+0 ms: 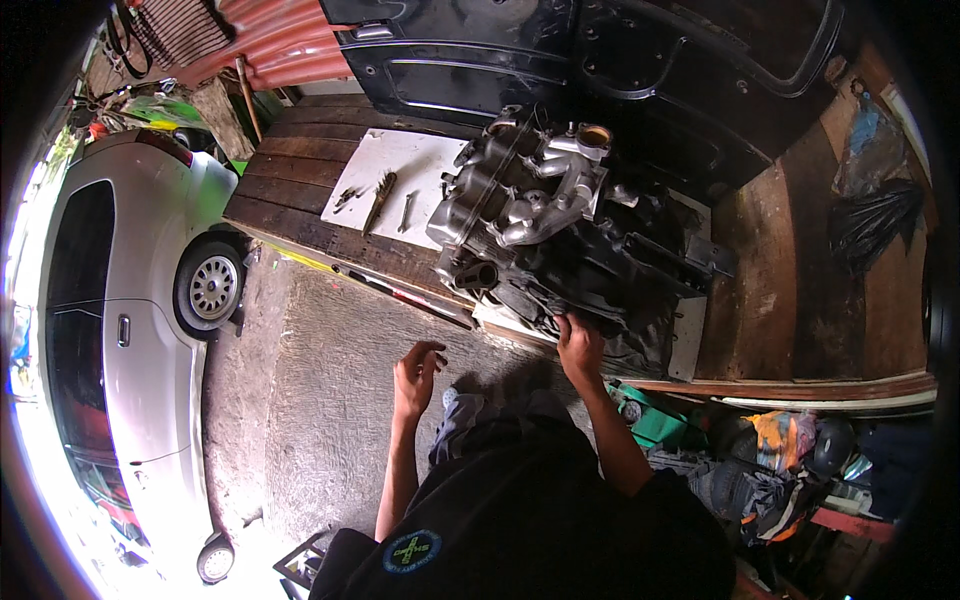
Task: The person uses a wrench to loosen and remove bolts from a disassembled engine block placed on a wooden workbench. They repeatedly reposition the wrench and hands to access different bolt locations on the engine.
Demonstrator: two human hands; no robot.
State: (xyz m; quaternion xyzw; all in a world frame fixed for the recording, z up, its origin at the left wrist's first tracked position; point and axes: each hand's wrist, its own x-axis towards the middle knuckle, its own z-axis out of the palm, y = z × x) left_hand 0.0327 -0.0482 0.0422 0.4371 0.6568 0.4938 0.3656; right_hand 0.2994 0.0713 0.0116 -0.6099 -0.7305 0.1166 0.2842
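A metal engine (520, 190) with silver pipes and covers sits on the wooden workbench (310, 150). Dark cloth (635, 345) is bunched along its near side. At that near edge, my right hand (580, 350) has its fingers closed on a fold of the cloth; the fingertips are partly hidden. My left hand (415, 380) hangs in the air over the floor, left of the right one, its fingers loosely bent and apart with nothing between them. On a white board (420, 155) left of the engine lie a brush (380, 203), a small wrench (406, 211) and small dark pieces (347, 198).
Black vehicle panels (640, 90) stand behind the bench. A white car (140, 320) is parked at the left. Below the bench at right are a green case (655, 425) and piled cloths and gear (780, 440). Black plastic bags (875, 225) hang at the right wall.
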